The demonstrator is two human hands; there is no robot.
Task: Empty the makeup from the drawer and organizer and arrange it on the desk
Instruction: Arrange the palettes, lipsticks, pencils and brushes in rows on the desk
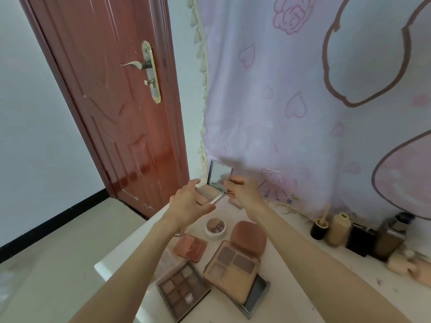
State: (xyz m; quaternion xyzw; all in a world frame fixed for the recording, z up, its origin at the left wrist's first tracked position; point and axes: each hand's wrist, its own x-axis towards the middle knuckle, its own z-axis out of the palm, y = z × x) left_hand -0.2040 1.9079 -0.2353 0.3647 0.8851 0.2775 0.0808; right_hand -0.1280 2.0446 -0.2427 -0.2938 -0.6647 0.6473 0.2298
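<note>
An open powder compact [208, 194] with a raised mirror lid [218, 175] is held above the far left corner of the white desk [300, 271]. My left hand [187, 202] grips its base from the left, thumb under the front edge. My right hand [243, 191], blurred, pinches the right edge of the mirror lid. On the desk below lie a round white jar [215, 227], a pink blush palette [190, 247], an open four-pan palette [233, 269] with a brown lid, and a nine-pan eyeshadow palette [183, 290].
A grey case [257, 297] lies under the four-pan palette. Along the back right stand a black pot with a wooden stick [319, 227], a beige bottle [339, 231], a black box [359, 241] and a foundation bottle [391, 238], with sponges [401, 264] nearby. A pink curtain [291, 101] hangs behind; a red door [121, 108] stands left.
</note>
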